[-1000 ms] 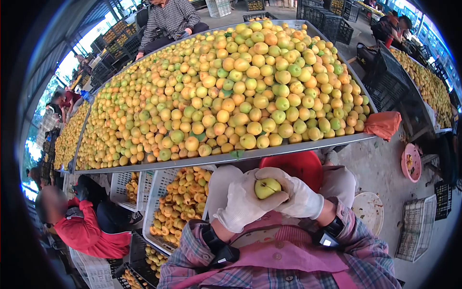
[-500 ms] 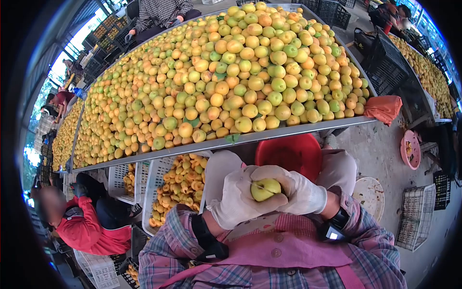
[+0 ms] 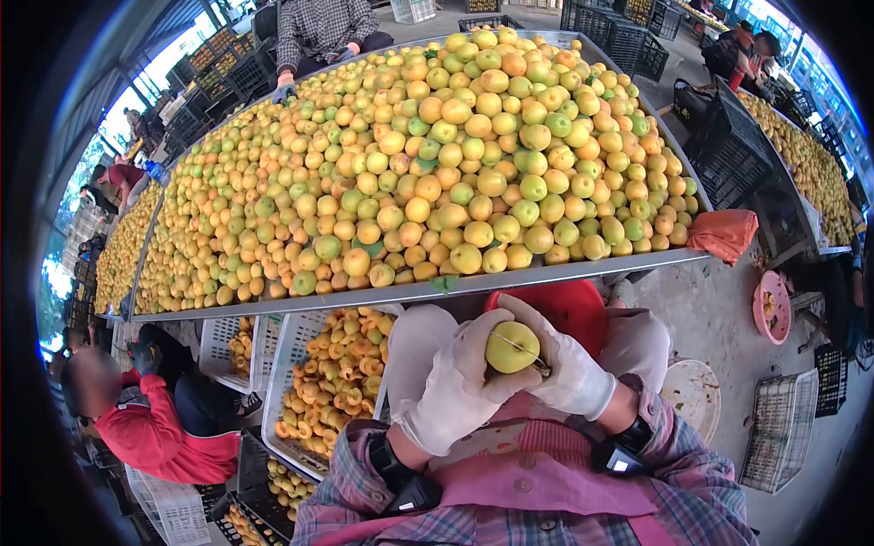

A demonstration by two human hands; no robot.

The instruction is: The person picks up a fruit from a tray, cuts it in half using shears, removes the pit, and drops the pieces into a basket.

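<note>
Both my hands wear whitish gloves and meet in front of my lap. My left hand (image 3: 448, 387) is closed around a yellow-green apricot (image 3: 512, 344) from the left and below. My right hand (image 3: 572, 371) is closed against the fruit's right side. Across the apricot runs a thin, shiny, blade-like line, which ends at a small dark bit beside my right fingers; whether that hand grips a tool, I cannot tell. Behind my hands, between my knees, sits a red basin (image 3: 564, 308), partly hidden.
A metal-edged table (image 3: 364, 298) heaped with apricots (image 3: 437, 182) stands ahead. At left, a white crate (image 3: 278, 400) holds halved apricots (image 3: 337, 373). A person in red (image 3: 164, 428) sits beyond it. An orange bag (image 3: 724, 235) lies at the table corner; a round lid-like disc (image 3: 692, 396) is at right.
The apricot has turned and shifted slightly up and right in my hands, showing the thin line across it. Across the table, a person's gloved hand has moved onto the heap's edge.
</note>
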